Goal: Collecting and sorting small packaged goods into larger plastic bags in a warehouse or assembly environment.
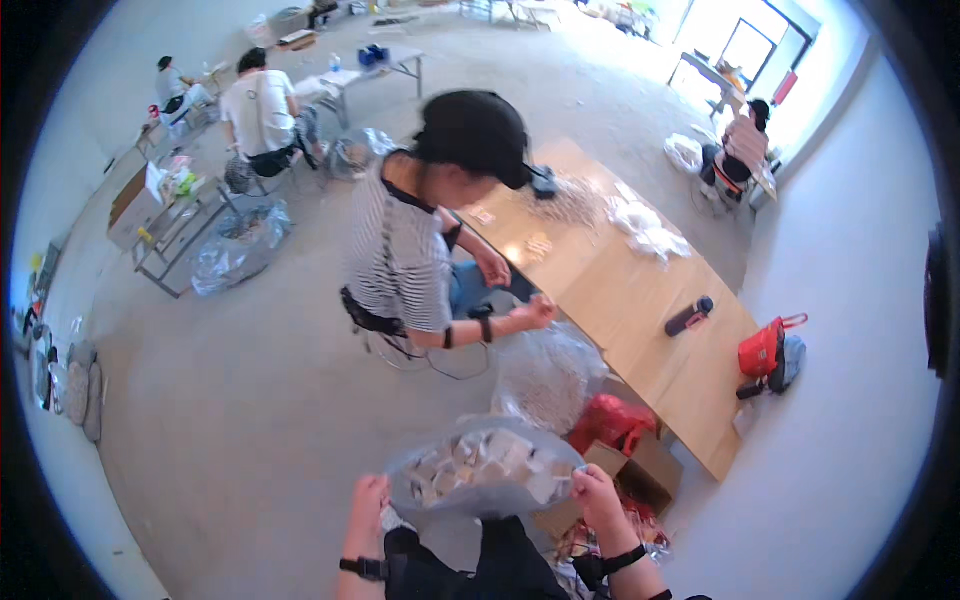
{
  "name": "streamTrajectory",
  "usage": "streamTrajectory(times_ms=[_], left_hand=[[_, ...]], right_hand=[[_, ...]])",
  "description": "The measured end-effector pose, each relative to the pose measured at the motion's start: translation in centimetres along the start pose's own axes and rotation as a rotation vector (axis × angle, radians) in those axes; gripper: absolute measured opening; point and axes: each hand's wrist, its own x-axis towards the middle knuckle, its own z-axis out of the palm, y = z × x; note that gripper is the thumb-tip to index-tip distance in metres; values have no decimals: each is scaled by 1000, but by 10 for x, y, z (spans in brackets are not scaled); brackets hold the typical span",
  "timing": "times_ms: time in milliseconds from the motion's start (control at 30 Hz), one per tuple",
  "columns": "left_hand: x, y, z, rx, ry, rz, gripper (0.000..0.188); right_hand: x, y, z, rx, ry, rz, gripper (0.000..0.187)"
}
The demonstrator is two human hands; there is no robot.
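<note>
I hold a large clear plastic bag (550, 488) by its rim, its mouth spread wide between my hands. Inside lie many small pale, blocky pieces (480, 462), white and tan; what they are I cannot make out. My left hand (371, 494) is closed on the bag's left edge. My right hand (597, 492) grips the right edge, beside an open cardboard box (648, 478). The bag hangs in front of my legs, and its underside is hidden.
Just ahead, a person in a striped shirt (400, 240) sits at a wooden table (640, 330) bearing a pile of small pieces (570, 200) and a dark bottle (690, 316). Between us are a filled clear bag (545, 385) and a red bag (612, 420). A wall runs along the right.
</note>
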Motion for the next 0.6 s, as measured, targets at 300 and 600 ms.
streamTrajectory(times_ms=[300,600], left_hand=[[-174,54,-249,-96,351,85,19],[-235,95,-413,61,867,338,24]], right_hand=[[-56,155,241,-158,-191,183,18],[-86,227,538,-793,-794,295,23]])
